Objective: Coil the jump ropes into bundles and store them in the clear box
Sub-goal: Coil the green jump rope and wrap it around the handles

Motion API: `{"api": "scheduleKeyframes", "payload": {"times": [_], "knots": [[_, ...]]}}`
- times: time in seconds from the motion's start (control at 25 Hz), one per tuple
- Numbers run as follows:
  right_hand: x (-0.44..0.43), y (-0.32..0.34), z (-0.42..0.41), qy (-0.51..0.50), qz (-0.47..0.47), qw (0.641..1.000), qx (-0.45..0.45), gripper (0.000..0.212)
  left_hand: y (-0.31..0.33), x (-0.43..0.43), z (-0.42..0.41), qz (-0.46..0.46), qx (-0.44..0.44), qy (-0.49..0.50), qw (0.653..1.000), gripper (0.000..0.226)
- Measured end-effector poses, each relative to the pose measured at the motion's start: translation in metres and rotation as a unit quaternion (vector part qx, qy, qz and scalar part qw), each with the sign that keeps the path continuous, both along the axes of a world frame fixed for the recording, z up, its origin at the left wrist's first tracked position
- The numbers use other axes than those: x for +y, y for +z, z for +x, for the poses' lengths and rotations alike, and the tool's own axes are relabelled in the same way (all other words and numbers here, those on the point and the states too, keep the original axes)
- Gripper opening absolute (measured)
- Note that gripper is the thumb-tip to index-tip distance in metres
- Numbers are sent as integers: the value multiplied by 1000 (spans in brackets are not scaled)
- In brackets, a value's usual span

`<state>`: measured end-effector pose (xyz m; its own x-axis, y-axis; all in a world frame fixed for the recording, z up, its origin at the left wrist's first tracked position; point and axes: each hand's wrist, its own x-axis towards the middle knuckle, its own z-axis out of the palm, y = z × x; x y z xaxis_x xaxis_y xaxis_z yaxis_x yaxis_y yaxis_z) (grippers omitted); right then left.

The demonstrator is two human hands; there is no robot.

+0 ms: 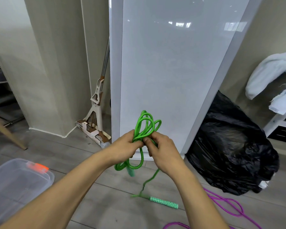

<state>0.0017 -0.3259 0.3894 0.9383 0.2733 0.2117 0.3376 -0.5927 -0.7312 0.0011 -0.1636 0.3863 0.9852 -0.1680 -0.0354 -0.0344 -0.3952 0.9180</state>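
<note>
A green jump rope [145, 124] is gathered into several loops held up in front of me. My left hand [124, 146] grips the loops at their middle. My right hand [162, 149] pinches the same bundle just beside it. More loops hang below the hands, with one green handle [130, 171] dangling blurred. The rope's tail runs down to the other green patterned handle [163, 202] lying on the floor. A purple jump rope [228, 202] lies loose on the floor at the lower right. The clear box [15, 184], with an orange latch, sits at the lower left.
A tall white glossy cabinet [172, 71] stands straight ahead. A black rubbish bag [229, 154] slumps to its right, under a shelf draped with a pale towel [271, 75]. A mop [96, 116] leans in the corner at left. A wooden leg [10, 134] angles in.
</note>
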Motion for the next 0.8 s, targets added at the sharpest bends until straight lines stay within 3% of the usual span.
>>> {"api": "scheduleKeyframes", "payload": {"times": [0.24,0.36,0.48,0.64,0.72,0.8], "knots": [[-1,1,0,13,-6,998,53,30,-2,2,-1,-28,-27,4,999,10],[-7,3,3,16,23,995,92,35,-1,8,6,-64,-25,89,994,17],[-20,4,6,19,27,990,137,35,-5,24,19,-155,-29,236,959,17],[-44,1,11,4,-13,979,204,33,-8,54,31,-277,-8,384,881,16],[-52,0,15,-23,-65,982,176,32,-11,61,34,-314,12,403,860,13],[-50,0,17,-53,-57,990,114,32,-15,58,35,-327,37,367,870,15]]}}
